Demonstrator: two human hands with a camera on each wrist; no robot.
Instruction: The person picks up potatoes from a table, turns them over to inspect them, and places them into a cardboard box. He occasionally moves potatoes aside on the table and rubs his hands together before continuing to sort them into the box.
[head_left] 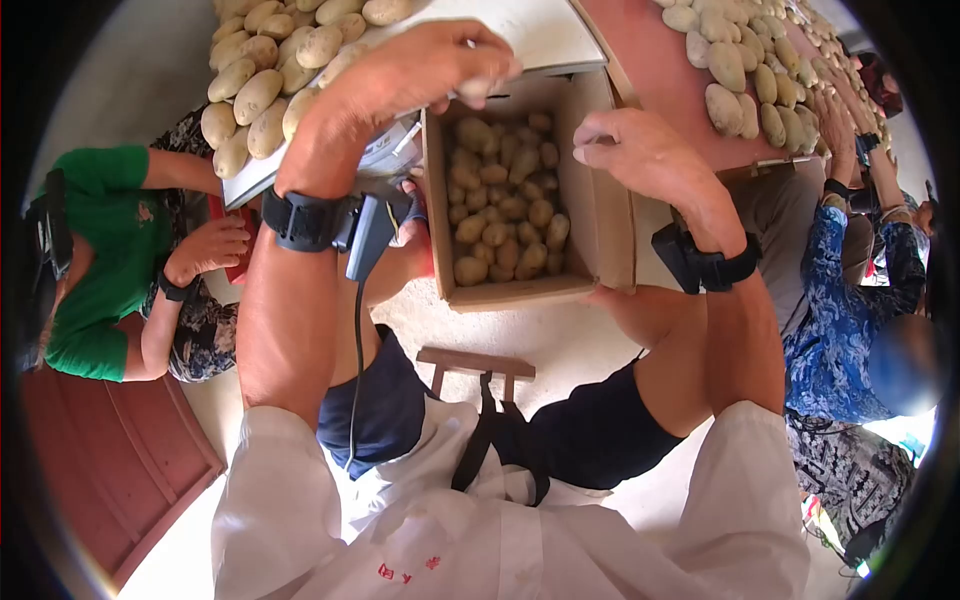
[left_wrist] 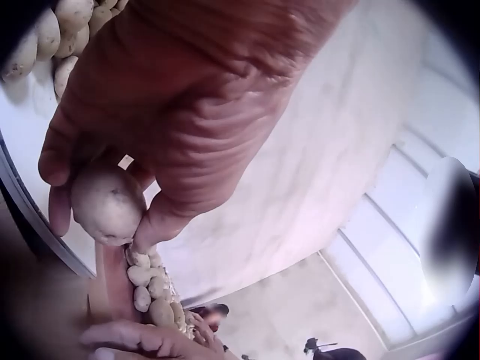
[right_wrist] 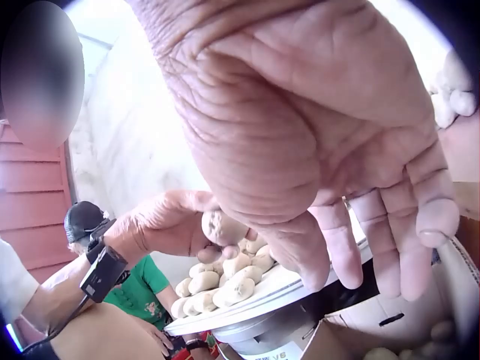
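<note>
The left hand (head_left: 432, 66) pinches a single potato (left_wrist: 109, 204) between thumb and fingers, above the left rim of an open cardboard box (head_left: 617, 235). That same potato shows in the right wrist view (right_wrist: 223, 227). Over the box's right side, the right hand (head_left: 650, 158) has its palm facing inward, and its relaxed fingers hold nothing in the right wrist view (right_wrist: 322, 150). Many small potatoes (head_left: 512, 207) lie in the bottom of the box.
Larger potatoes (head_left: 258, 95) are piled on a white tabletop (head_left: 550, 30) at the upper left. More potatoes (head_left: 728, 65) lie on a red surface (head_left: 640, 60) at the right. A person in green (head_left: 110, 230) sits left, another in blue (head_left: 850, 310) right. A wooden stool (head_left: 475, 362) is below.
</note>
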